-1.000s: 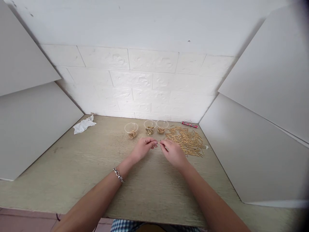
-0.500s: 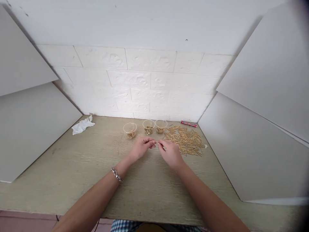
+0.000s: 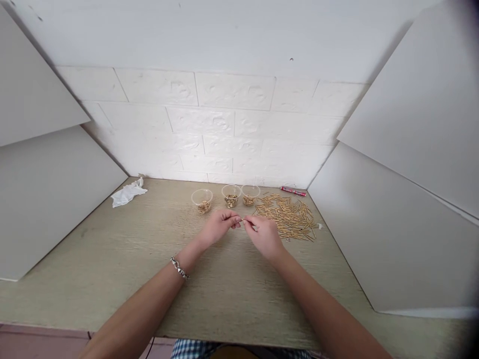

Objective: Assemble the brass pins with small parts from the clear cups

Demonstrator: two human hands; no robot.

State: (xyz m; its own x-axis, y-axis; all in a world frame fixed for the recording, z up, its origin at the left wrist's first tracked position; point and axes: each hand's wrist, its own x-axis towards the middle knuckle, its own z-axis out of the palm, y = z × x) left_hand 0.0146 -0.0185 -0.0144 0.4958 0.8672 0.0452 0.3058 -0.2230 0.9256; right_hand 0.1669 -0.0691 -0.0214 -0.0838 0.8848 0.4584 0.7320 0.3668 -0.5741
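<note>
Fingertips of the left hand [image 3: 219, 225] and right hand [image 3: 264, 236] pinch closed on a thin metal pin [image 3: 244, 220], which spans the small gap between them, its detail too small to make out. A loosened pinch could drop it among the loose brass pins [image 3: 288, 218] just right, or a careless reach could knock the clear plastic cups [image 3: 231, 196] beyond.

Before us, workbench top [image 3: 93, 264]; brick-pattern wall [image 3: 232, 124] behind it. Three plastic cups [image 3: 202, 201] in row near wall, pins in each. Loose pins [image 3: 286, 218] right of cups. Slim tube [image 3: 293, 191] behind pins. Crumpled tissue [image 3: 127, 194] far left. Panels [image 3: 56, 199] flank bench both sides.
</note>
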